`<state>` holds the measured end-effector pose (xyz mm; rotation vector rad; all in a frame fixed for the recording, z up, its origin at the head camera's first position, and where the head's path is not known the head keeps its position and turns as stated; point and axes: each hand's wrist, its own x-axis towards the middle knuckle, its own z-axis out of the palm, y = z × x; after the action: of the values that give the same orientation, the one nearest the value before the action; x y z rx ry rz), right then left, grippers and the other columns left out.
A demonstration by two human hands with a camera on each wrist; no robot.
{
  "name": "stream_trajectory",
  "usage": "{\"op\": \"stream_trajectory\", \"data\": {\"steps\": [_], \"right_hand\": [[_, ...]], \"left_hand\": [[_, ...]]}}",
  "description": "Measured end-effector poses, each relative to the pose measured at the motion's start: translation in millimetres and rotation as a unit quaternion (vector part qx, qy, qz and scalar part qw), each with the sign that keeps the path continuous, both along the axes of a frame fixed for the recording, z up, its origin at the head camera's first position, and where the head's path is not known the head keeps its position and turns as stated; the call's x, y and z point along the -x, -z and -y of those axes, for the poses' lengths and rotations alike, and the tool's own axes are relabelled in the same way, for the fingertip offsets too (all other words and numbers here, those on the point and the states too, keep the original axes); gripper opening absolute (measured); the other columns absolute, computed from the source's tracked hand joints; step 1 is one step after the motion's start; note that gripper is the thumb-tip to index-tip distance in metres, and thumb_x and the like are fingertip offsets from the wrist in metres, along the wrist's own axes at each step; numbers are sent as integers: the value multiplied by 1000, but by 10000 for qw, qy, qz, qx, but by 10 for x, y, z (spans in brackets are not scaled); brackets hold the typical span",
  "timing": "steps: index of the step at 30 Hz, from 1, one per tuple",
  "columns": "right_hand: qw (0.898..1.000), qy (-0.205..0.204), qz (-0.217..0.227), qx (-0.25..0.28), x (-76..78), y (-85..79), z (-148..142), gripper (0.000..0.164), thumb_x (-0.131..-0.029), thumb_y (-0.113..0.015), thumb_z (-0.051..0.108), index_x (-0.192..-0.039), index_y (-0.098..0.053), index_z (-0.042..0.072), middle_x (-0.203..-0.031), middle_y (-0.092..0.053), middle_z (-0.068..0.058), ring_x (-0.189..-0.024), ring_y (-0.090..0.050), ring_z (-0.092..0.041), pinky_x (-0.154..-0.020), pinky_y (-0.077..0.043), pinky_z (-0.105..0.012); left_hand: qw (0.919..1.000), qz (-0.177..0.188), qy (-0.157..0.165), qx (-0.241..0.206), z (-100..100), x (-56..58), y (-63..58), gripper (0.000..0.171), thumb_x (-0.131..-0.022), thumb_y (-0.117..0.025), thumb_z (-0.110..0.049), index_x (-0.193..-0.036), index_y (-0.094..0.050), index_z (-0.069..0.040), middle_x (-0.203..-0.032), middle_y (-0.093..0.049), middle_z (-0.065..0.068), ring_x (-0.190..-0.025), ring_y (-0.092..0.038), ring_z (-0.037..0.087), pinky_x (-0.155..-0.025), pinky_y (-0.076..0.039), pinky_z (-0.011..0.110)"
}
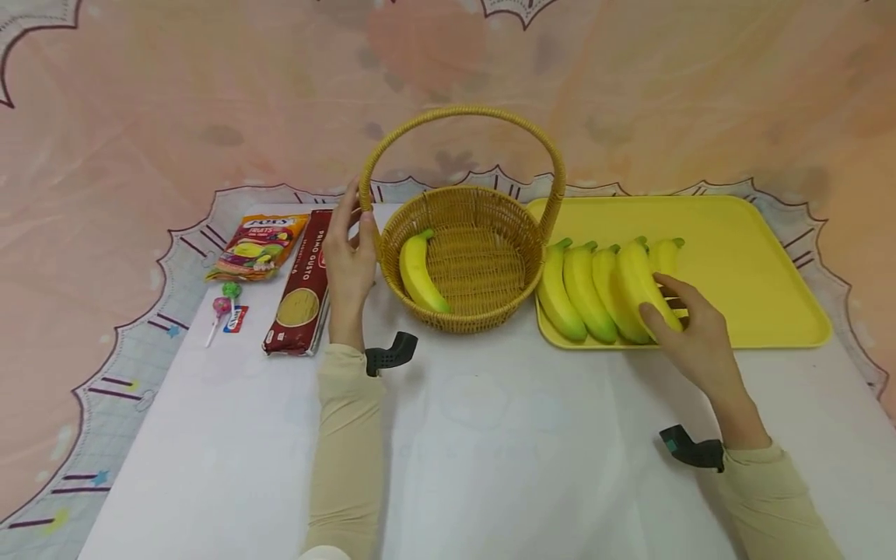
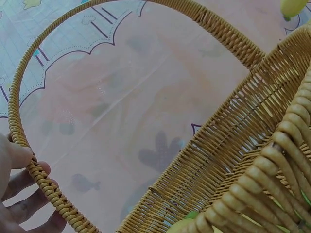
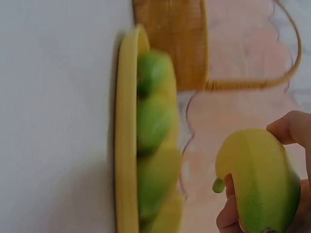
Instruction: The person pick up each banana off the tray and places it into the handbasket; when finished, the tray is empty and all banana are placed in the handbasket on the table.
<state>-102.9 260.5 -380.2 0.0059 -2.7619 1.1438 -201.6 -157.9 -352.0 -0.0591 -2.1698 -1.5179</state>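
My left hand (image 1: 350, 260) grips the left side of the handle (image 2: 46, 187) of a woven wicker basket (image 1: 483, 257); thumb and fingers lie on either side of it in the left wrist view. One yellow banana (image 1: 418, 276) lies at the left inside the basket. Over the yellow tray (image 1: 756, 272), my right hand (image 1: 703, 338) holds a banana (image 1: 638, 276) between thumb and fingers. The right wrist view shows this banana (image 3: 257, 179) raised above the tray. Several more bananas (image 1: 556, 292) lie side by side on the tray's left part, some partly hidden.
Left of the basket lie a dark red spaghetti pack (image 1: 301, 288) and an orange candy bag (image 1: 259, 245). Two lollipops (image 1: 222, 306) are in front of the bag, one beside a small red and blue wrapper. A patterned cloth (image 1: 280, 101) hangs behind the white table.
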Motion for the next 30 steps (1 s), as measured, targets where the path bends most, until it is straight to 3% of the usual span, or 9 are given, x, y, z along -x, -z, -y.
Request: {"op": "stream_trajectory", "data": {"steps": [6,12,18,22,30], "right_hand": [[9976,-685,-137,-4,-90,-124,418,51,-91,-61,28,-138,-47,11,-120,-58,-13,-104,-52,-22,-73,-40,-15],[9900,-1388,-228,-86,41,-138,798,54,-90,-62,31,-139,-47,13,-120,-60,-9,-105,-55,-21,-77,-46,-29],[9852,-1711,-128,58,302,-210,1244,59,-89,-62,38,-139,-46,13,-123,-58,-8,-101,-56,-21,-81,-50,-38],[9841,-1775,72,11,534,-242,1521,61,-89,-60,43,-140,-45,13,-131,-55,-9,-108,-55,-23,-89,-48,-41],[9761,-1960,509,-783,933,-221,1961,63,-90,-58,42,-139,-44,5,-130,-57,-11,-105,-57,-24,-89,-49,-41]], "left_hand": [[10000,-48,21,61,-9,18,-26,43,-99,-48,-28,-141,-43,-35,-135,-53,0,-123,-53,17,-101,-47,42],[10000,-2,25,86,-6,17,-38,43,-99,-48,-27,-141,-43,-35,-136,-53,0,-122,-53,17,-102,-47,41],[9999,39,45,126,-6,-8,-40,44,-99,-48,-27,-142,-42,-32,-137,-52,-1,-122,-53,17,-101,-47,41],[9999,23,-1,152,-2,-20,-28,44,-99,-48,-26,-142,-42,-31,-136,-53,0,-122,-53,17,-100,-48,42],[10000,38,3,63,4,-19,-7,44,-99,-48,-26,-141,-43,-36,-135,-53,0,-122,-53,17,-100,-48,39]]}}
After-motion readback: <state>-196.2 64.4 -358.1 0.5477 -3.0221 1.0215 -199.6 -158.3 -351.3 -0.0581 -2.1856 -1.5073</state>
